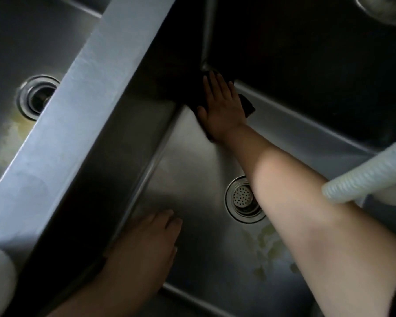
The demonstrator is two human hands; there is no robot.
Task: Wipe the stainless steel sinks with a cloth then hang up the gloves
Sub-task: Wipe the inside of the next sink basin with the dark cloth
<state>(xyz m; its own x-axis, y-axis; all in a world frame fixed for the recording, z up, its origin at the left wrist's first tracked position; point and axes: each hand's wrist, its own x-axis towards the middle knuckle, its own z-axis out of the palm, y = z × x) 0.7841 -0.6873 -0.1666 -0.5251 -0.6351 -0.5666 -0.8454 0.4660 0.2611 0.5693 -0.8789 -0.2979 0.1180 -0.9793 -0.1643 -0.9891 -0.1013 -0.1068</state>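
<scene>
the right hand (pixel 222 106) presses the dark cloth (pixel 248 106) flat, fingers spread, into the far corner of the sink (pixel 192 170). the left hand (pixel 146 243) hovers relaxed and empty near the sink's left wall. yellowish stains by the drain (pixel 244 199) may get missed if wiping stays in that corner.

No readable text, labels or numbers anywhere.
</scene>
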